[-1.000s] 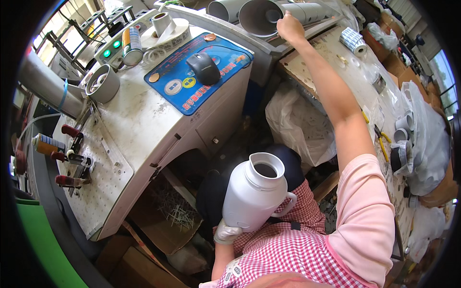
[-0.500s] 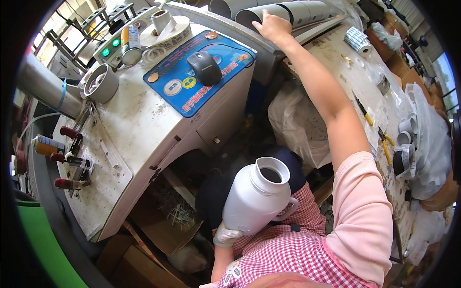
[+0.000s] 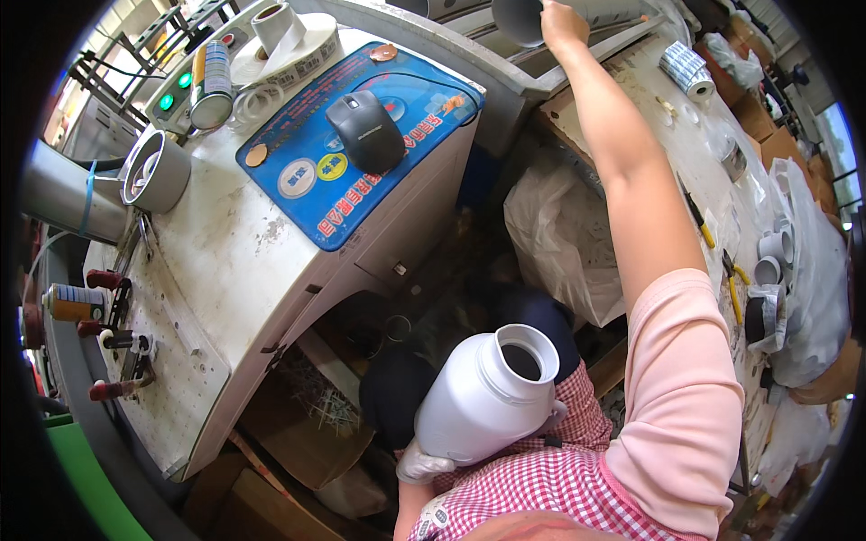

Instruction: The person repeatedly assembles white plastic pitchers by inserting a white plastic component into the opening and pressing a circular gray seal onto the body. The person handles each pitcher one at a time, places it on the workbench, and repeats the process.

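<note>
A white plastic jug with a wide round mouth and a side handle rests tilted in my lap, its opening facing up and away. My left hand, in a pale glove, is closed around the jug's lower left side. Far ahead, at the top edge, my bare right hand is closed at the rim of a grey cylinder, thumb and fingers pinching its edge; the fingertips are partly hidden. The cylinder lies on its side in a row with other grey cylinders.
On the white machine top at left are a black mouse on a blue mat, tape rolls, a spray can and red-handled clamps. The right bench holds yellow-handled pliers. A plastic bag hangs between.
My right hand has gone from hovering with fingers apart to gripping the grey cylinder's rim. The view has shifted slightly; the jug stays in my left hand.
</note>
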Demonstrator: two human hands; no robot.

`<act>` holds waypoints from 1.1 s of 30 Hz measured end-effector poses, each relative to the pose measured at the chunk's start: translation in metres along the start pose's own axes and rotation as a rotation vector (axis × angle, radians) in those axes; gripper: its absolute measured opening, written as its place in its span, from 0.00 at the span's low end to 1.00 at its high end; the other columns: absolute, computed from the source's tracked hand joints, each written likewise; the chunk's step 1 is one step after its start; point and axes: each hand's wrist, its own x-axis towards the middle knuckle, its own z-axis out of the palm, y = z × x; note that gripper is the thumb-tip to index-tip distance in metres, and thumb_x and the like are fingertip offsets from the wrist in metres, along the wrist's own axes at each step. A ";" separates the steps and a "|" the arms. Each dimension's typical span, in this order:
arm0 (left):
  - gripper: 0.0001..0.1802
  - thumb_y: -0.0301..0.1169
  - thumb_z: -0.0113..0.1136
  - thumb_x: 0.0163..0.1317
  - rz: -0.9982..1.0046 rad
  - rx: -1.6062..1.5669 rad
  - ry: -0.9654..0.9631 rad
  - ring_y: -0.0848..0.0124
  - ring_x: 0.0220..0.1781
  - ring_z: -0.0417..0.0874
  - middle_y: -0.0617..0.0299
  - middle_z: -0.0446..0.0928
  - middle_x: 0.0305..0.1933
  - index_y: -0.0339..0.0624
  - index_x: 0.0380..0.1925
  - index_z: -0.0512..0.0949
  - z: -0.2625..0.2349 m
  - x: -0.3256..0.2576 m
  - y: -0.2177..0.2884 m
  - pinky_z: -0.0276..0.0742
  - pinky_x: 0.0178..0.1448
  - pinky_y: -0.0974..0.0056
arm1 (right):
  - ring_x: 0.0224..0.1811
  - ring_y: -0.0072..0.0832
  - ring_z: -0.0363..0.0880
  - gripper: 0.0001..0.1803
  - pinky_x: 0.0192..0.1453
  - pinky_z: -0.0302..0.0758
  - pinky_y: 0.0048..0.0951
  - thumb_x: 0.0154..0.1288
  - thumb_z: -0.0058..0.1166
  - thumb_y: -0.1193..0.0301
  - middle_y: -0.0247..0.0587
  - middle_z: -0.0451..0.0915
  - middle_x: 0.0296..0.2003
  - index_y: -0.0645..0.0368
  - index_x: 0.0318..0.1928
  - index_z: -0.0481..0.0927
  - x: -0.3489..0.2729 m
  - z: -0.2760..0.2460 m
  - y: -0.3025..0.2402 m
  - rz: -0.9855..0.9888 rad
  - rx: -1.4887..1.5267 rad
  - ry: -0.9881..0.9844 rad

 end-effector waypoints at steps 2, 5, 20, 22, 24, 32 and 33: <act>0.53 0.18 0.80 0.40 -0.008 -0.003 -0.024 0.61 0.63 0.82 0.52 0.81 0.64 0.27 0.72 0.67 0.005 0.003 0.003 0.75 0.69 0.58 | 0.56 0.55 0.84 0.21 0.61 0.78 0.54 0.79 0.41 0.58 0.58 0.87 0.47 0.55 0.56 0.84 0.011 -0.004 0.010 0.045 0.058 -0.074; 0.54 0.20 0.81 0.41 0.013 -0.033 0.016 0.60 0.65 0.81 0.51 0.80 0.65 0.27 0.72 0.67 0.009 0.006 0.005 0.74 0.70 0.56 | 0.56 0.56 0.84 0.24 0.61 0.78 0.55 0.74 0.53 0.57 0.56 0.87 0.50 0.53 0.65 0.76 0.009 -0.022 0.004 -0.007 -0.053 -0.175; 0.48 0.26 0.76 0.54 0.156 -0.057 -0.040 0.50 0.69 0.76 0.49 0.75 0.69 0.31 0.74 0.64 -0.011 -0.010 -0.011 0.69 0.75 0.43 | 0.34 0.24 0.90 0.14 0.34 0.85 0.25 0.76 0.54 0.66 0.40 0.90 0.34 0.64 0.46 0.87 -0.464 -0.370 0.191 0.322 0.381 -1.838; 0.43 0.27 0.73 0.59 0.196 -0.080 0.046 0.53 0.70 0.76 0.53 0.75 0.69 0.34 0.74 0.65 0.009 -0.020 -0.018 0.66 0.78 0.44 | 0.35 0.43 0.89 0.10 0.42 0.85 0.41 0.63 0.60 0.71 0.49 0.89 0.34 0.60 0.40 0.89 -0.533 -0.370 0.238 0.252 -0.075 -1.533; 0.39 0.27 0.69 0.63 0.197 -0.148 0.113 0.58 0.70 0.76 0.56 0.76 0.70 0.38 0.74 0.66 0.026 -0.029 -0.027 0.65 0.79 0.46 | 0.45 0.52 0.86 0.08 0.49 0.82 0.49 0.60 0.61 0.71 0.53 0.88 0.36 0.57 0.38 0.89 -0.601 -0.366 0.274 0.227 -0.219 -1.202; 0.19 0.33 0.64 0.70 0.415 -0.030 -0.043 0.63 0.69 0.80 0.56 0.82 0.65 0.38 0.57 0.83 0.062 -0.033 -0.041 0.71 0.78 0.48 | 0.56 0.53 0.80 0.21 0.57 0.80 0.51 0.55 0.70 0.75 0.50 0.81 0.51 0.56 0.51 0.84 -0.730 -0.344 0.326 0.041 -0.191 -0.861; 0.20 0.34 0.63 0.70 0.427 -0.058 -0.130 0.63 0.69 0.79 0.56 0.81 0.65 0.37 0.59 0.81 0.068 -0.034 -0.041 0.71 0.78 0.48 | 0.56 0.53 0.81 0.17 0.56 0.81 0.51 0.56 0.67 0.76 0.50 0.82 0.50 0.57 0.49 0.85 -0.733 -0.341 0.329 0.047 -0.186 -0.907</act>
